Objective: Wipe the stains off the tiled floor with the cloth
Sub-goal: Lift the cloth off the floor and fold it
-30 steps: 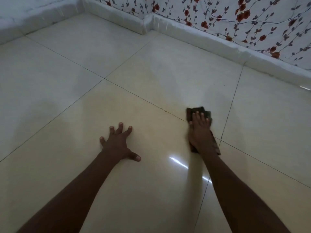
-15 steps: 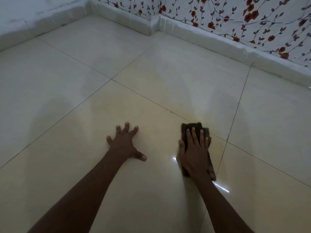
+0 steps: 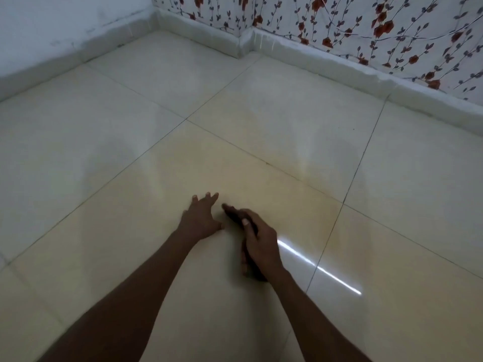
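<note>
My right hand (image 3: 261, 244) presses a dark cloth (image 3: 231, 211) against the glossy cream tiled floor (image 3: 287, 131). Most of the cloth is hidden under the palm; only its dark tip shows beyond the fingers, and a dark edge shows under the wrist. My left hand (image 3: 201, 218) lies flat on the same tile with fingers spread, just left of the cloth tip and nearly touching it. A yellowish tinge covers the tile around both hands. No distinct stain is visible in the dim light.
White skirting (image 3: 339, 66) runs along the back under floral wallpaper (image 3: 379, 27) with red flowers, forming a stepped corner at top centre. A plain white wall (image 3: 52, 22) stands at the left. A bright light streak (image 3: 318, 267) reflects on the floor to the right of my right hand.
My right hand has dragged the cloth to the left and toward me, ending beside my left hand. The left hand stayed planted. The view has tilted up, showing more wall.
</note>
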